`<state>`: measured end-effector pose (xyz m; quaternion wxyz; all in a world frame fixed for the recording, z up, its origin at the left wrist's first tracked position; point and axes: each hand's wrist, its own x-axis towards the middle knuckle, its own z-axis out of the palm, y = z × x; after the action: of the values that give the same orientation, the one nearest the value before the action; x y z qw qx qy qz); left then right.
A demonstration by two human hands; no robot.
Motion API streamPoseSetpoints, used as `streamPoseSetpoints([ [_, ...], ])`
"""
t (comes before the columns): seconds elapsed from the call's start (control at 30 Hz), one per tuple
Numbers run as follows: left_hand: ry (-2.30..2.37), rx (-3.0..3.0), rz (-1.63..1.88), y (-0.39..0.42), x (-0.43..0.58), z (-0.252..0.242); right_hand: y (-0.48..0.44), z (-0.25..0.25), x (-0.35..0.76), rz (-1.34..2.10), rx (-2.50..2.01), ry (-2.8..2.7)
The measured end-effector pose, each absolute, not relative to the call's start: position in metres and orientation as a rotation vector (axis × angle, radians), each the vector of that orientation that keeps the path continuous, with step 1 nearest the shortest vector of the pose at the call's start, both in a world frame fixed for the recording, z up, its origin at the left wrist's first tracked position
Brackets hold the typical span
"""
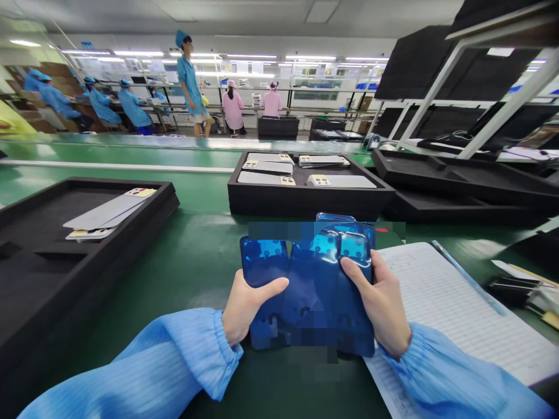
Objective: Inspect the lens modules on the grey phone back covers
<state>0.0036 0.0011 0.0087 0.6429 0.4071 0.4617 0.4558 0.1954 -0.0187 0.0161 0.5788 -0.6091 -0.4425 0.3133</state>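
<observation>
Both my hands hold a fanned stack of blue film-covered phone back panels just above the green bench. My left hand grips the stack's left side, thumb lying across the top panel. My right hand clasps the right side, thumb pressed on the upper right panel near its camera cut-out. Light blue sleeves cover both wrists. Part of the stack is blurred out.
A black foam tray with grey back panels sits just beyond the stack. Another black tray with a few panels lies at the left. A lined notebook and a pen lie at the right. Workers stand across the green conveyor.
</observation>
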Motion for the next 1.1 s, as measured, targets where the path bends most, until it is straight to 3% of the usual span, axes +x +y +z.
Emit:
streamPoseSetpoints([
  [1.1,1.027,0.848,1.149,0.001,0.005,0.004,-0.020,0.016,0.197,0.717,-1.402,-1.009],
])
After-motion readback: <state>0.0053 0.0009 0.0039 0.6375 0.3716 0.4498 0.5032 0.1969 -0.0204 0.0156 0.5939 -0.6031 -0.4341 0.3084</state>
